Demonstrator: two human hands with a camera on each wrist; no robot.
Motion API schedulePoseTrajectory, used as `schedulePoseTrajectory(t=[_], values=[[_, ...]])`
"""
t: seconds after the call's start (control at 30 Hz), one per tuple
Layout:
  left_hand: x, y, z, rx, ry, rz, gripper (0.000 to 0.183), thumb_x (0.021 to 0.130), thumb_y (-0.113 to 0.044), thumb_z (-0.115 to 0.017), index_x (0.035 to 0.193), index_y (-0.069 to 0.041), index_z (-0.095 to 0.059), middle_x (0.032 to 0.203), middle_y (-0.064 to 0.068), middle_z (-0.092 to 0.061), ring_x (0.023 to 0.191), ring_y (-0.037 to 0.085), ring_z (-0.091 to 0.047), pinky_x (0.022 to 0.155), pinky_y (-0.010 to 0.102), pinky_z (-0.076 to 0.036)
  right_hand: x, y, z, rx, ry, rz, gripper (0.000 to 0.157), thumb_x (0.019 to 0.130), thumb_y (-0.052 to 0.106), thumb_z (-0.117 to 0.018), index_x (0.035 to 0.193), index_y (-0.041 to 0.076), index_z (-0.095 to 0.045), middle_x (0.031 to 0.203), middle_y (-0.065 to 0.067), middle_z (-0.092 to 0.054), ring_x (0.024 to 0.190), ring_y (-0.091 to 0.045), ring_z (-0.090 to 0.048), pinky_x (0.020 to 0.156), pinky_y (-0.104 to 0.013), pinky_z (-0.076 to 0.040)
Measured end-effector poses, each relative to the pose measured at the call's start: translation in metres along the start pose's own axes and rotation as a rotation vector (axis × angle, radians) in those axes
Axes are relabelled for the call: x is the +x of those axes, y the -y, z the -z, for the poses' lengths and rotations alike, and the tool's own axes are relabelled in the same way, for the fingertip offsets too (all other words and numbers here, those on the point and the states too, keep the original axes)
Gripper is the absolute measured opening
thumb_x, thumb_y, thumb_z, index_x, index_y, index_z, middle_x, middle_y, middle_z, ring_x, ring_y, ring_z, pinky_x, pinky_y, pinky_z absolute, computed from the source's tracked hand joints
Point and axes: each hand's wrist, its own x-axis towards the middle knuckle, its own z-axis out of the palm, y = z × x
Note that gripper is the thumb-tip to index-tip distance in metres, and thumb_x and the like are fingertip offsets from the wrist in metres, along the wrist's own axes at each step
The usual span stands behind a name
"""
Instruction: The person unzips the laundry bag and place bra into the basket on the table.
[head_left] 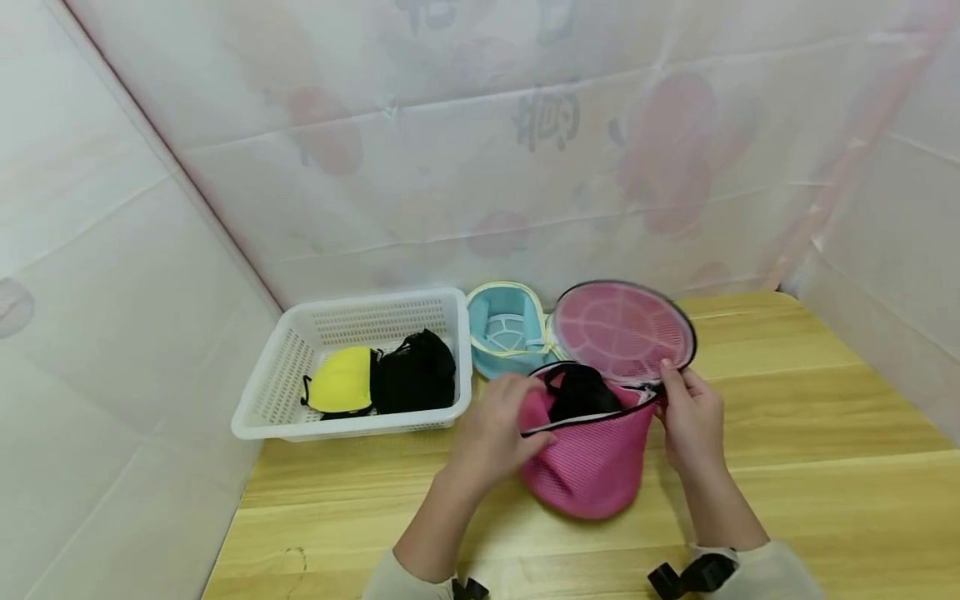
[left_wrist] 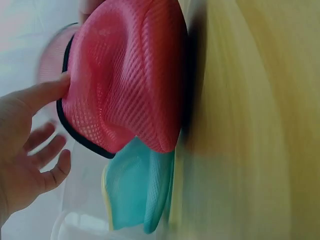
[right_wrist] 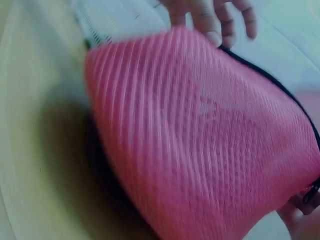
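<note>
A pink mesh laundry bag [head_left: 588, 467] stands on the table with its round lid [head_left: 622, 329] flipped up behind it. Inside its opening lies a black cloth item [head_left: 581, 392] with a strap loop. My left hand [head_left: 495, 429] is at the left rim; in the left wrist view its thumb touches the black-edged rim [left_wrist: 80, 136] while the other fingers hang spread and loose. At the right, my right hand [head_left: 693, 412] grips the bag where lid and rim join, thumb on the lid's edge. Most of that hand is hidden in the right wrist view.
To the left stands a white plastic basket [head_left: 258, 408] holding a yellow bra [head_left: 341, 381] and a black cloth item [head_left: 416, 375]. An open blue mesh bag [head_left: 506, 364] with yellow trim sits between basket and pink bag. Sheeted walls [head_left: 450, 183] border the wooden table [head_left: 810, 467].
</note>
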Motion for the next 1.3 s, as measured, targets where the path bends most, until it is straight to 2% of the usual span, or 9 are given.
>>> schedulePoseTrajectory(t=[0.1, 0.23, 0.33, 0.43, 0.57, 0.73, 1.03, 1.13, 1.3], values=[[0.0, -0.004, -0.003, 0.0, 0.056, -0.126, 0.035, 0.084, -0.035, -0.085, 0.111, -0.016, -0.072, 0.106, -0.004, -0.071, 0.1, 0.012, -0.067, 0.088, 0.024, -0.056, 0.006, -0.002, 0.005, 0.064, 0.019, -0.171, 0.025, 0.104, 0.032, -0.06, 0.084, 0.021, -0.071, 0.067, 0.012, -0.059, 0.052, 0.0, -0.049, 0.046, -0.015, -0.043], [-0.001, -0.008, -0.008, -0.102, 0.142, -0.103, 0.022, 0.1, -0.037, -0.067, 0.106, -0.019, -0.076, 0.098, -0.008, -0.075, 0.092, 0.006, -0.069, 0.086, 0.018, -0.055, 0.012, -0.005, 0.013, -0.275, 0.225, -0.265, 0.031, 0.105, 0.046, -0.054, 0.107, 0.019, -0.07, 0.079, 0.018, -0.064, 0.074, 0.003, -0.061, 0.067, -0.018, -0.055], [-0.001, -0.01, -0.011, -0.146, 0.134, -0.039, 0.02, 0.105, -0.029, -0.059, 0.111, -0.018, -0.076, 0.105, -0.007, -0.074, 0.101, 0.006, -0.069, 0.092, 0.02, -0.056, 0.015, -0.006, 0.015, -0.465, 0.334, -0.254, 0.051, 0.104, 0.051, -0.053, 0.129, 0.008, -0.063, 0.088, 0.02, -0.067, 0.087, 0.004, -0.065, 0.081, -0.021, -0.057], [0.002, -0.012, -0.016, -0.076, 0.068, -0.059, 0.02, 0.1, -0.022, -0.068, 0.118, -0.016, -0.073, 0.116, -0.001, -0.069, 0.111, 0.013, -0.065, 0.098, 0.026, -0.055, 0.015, -0.006, 0.015, -0.44, 0.363, -0.251, 0.042, 0.105, 0.044, -0.055, 0.124, 0.009, -0.067, 0.09, 0.021, -0.069, 0.089, 0.005, -0.065, 0.083, -0.019, -0.056], [0.012, -0.019, -0.024, 0.155, 0.051, -0.159, 0.045, 0.088, -0.027, -0.082, 0.129, -0.017, -0.068, 0.136, 0.008, -0.059, 0.13, 0.024, -0.054, 0.112, 0.034, -0.048, 0.012, -0.006, 0.013, -0.302, 0.364, -0.209, 0.024, 0.105, 0.028, -0.057, 0.092, 0.026, -0.076, 0.083, 0.02, -0.07, 0.082, 0.006, -0.064, 0.077, -0.017, -0.056], [0.025, -0.029, -0.036, 0.347, 0.271, -0.104, 0.069, 0.083, -0.048, -0.084, 0.141, -0.021, -0.059, 0.147, 0.01, -0.055, 0.139, 0.029, -0.05, 0.114, 0.041, -0.047, 0.007, -0.01, 0.01, -0.236, 0.381, -0.127, 0.03, 0.105, 0.017, -0.057, 0.085, 0.027, -0.077, 0.084, 0.017, -0.071, 0.083, 0.004, -0.064, 0.073, -0.018, -0.056], [0.03, -0.039, -0.058, 0.395, 0.54, 0.129, 0.079, 0.085, -0.054, -0.076, 0.15, -0.023, -0.046, 0.132, 0.008, -0.059, 0.114, 0.027, -0.06, 0.083, 0.042, -0.056, 0.001, -0.01, 0.0, -0.287, 0.367, -0.041, 0.021, 0.102, 0.009, -0.059, 0.093, 0.01, -0.078, 0.084, 0.015, -0.072, 0.082, 0.002, -0.066, 0.07, -0.019, -0.059], [0.029, -0.041, -0.064, 0.353, 0.523, 0.144, 0.056, 0.084, -0.046, -0.079, 0.129, -0.019, -0.061, 0.117, 0.003, -0.067, 0.105, 0.023, -0.065, 0.073, 0.041, -0.056, 0.0, -0.009, -0.001, -0.303, 0.358, -0.024, 0.019, 0.102, 0.008, -0.059, 0.096, 0.004, -0.076, 0.084, 0.015, -0.071, 0.082, 0.002, -0.065, 0.07, -0.018, -0.058], [0.03, -0.039, -0.065, 0.243, 0.359, 0.101, 0.022, 0.077, -0.033, -0.086, 0.09, -0.024, -0.071, 0.093, -0.006, -0.07, 0.087, 0.014, -0.069, 0.062, 0.033, -0.053, 0.0, -0.005, 0.003, -0.357, 0.321, 0.012, 0.02, 0.102, 0.012, -0.059, 0.102, 0.0, -0.075, 0.088, 0.02, -0.069, 0.091, 0.005, -0.061, 0.077, -0.014, -0.055]])
